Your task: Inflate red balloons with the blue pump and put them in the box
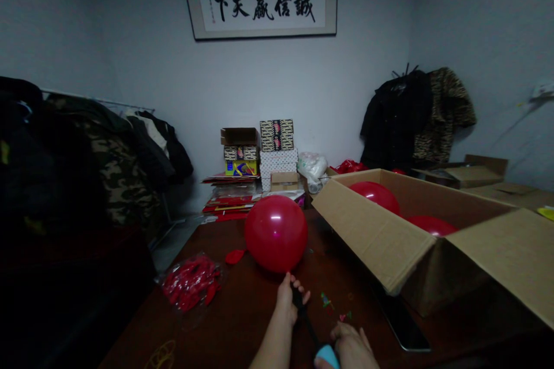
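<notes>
A round, inflated red balloon (276, 233) stands over the dark table with its neck pointing down toward me. My left hand (291, 295) pinches that neck and is closed around the black nozzle end of a balloon pump (326, 356). The pump's black shaft runs down to a light blue part near the bottom edge. My right hand (351, 347) is closed on the blue part, its lower side cut off by the frame. Just beyond my left hand lies a flat red balloon (235, 256).
On the right, an open cardboard box (372, 230) contains red balloons; a phone (404, 323) lies beside it. At left is a clear bag (193, 282) of uninflated red balloons. Small colored bits (326, 301) and rubber bands (161, 354) lie on the table (234, 323). Boxes (277, 168) are stacked behind.
</notes>
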A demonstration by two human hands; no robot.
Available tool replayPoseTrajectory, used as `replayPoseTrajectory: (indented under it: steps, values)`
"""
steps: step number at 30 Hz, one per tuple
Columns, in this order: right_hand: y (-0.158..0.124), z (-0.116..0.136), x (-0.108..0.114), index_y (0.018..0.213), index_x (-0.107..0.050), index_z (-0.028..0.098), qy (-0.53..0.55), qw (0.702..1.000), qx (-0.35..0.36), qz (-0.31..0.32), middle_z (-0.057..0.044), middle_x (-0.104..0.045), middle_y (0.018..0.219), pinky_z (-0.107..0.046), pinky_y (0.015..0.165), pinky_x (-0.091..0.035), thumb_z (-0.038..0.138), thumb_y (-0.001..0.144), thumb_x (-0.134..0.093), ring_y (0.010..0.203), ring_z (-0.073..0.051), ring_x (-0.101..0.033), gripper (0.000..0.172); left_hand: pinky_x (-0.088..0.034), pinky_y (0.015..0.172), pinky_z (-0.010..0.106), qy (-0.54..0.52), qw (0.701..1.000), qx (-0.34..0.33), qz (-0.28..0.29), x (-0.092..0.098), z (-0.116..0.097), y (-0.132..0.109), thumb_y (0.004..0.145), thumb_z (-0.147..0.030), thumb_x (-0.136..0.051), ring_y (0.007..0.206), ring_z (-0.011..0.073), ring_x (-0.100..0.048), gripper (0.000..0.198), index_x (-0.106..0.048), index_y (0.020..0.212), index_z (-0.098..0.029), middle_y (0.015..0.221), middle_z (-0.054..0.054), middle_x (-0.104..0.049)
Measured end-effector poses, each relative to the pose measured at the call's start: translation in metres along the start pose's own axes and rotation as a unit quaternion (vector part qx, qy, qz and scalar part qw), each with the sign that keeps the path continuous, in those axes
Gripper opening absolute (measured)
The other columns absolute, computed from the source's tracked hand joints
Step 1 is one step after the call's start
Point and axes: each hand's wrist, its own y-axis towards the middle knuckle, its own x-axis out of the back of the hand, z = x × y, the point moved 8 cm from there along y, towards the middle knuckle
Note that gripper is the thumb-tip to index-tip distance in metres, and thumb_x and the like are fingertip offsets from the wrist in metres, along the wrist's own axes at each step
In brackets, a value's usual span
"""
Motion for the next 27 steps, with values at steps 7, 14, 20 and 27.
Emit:
replayPoseTrajectory:
  steps: [7,14,20,27]
  values:
    - [0.039,0.042,0.022,0.100,-0.062,0.015,-0.011,0.998,-0.001,-0.064,-0.014,-0.061,0.108,-0.050,0.103,-0.021,0.047,0.071,-0.047,0.110,-0.029,-0.050,0.046,-0.041,0.069,0.036,-0.004,0.999,0.030,0.025,0.003,0.002,0.004,0.081,-0.040,-0.050,0.060,0.0148,-0.057,0.027,-0.041,0.066,-0.020,0.059,-0.005,-0.051]
    - [0.041,0.051,0.009,0.105,-0.061,0.009,-0.038,0.996,-0.005,-0.077,-0.019,-0.056,0.119,-0.052,0.105,-0.016,0.049,0.072,-0.045,0.119,-0.032,-0.042,0.054,-0.042,0.064,0.030,0.023,1.000,0.004,-0.010,0.008,-0.005,0.007,0.085,-0.038,-0.044,0.039,0.0076,-0.035,0.028,-0.040,0.064,-0.020,0.045,-0.009,-0.036]
    - [0.025,0.040,0.010,0.109,-0.060,0.007,-0.052,0.997,-0.003,-0.062,-0.019,-0.054,0.123,-0.053,0.106,-0.012,0.048,0.073,-0.044,0.122,-0.033,-0.039,0.056,-0.042,0.064,0.029,0.027,1.000,-0.015,0.000,-0.002,0.001,0.010,0.085,-0.038,-0.042,0.037,0.0067,-0.032,0.028,-0.039,0.063,-0.020,0.044,-0.010,-0.035]
    - [-0.002,-0.014,-0.018,0.104,-0.064,0.018,-0.071,0.997,-0.011,-0.029,-0.013,-0.054,0.125,-0.053,0.105,-0.018,0.038,0.075,-0.046,0.124,-0.031,-0.039,0.040,-0.042,0.063,0.029,0.022,1.000,-0.012,-0.013,-0.005,-0.004,0.012,0.086,-0.037,-0.041,0.037,0.0070,-0.032,0.029,-0.038,0.062,-0.021,0.043,-0.010,-0.034]
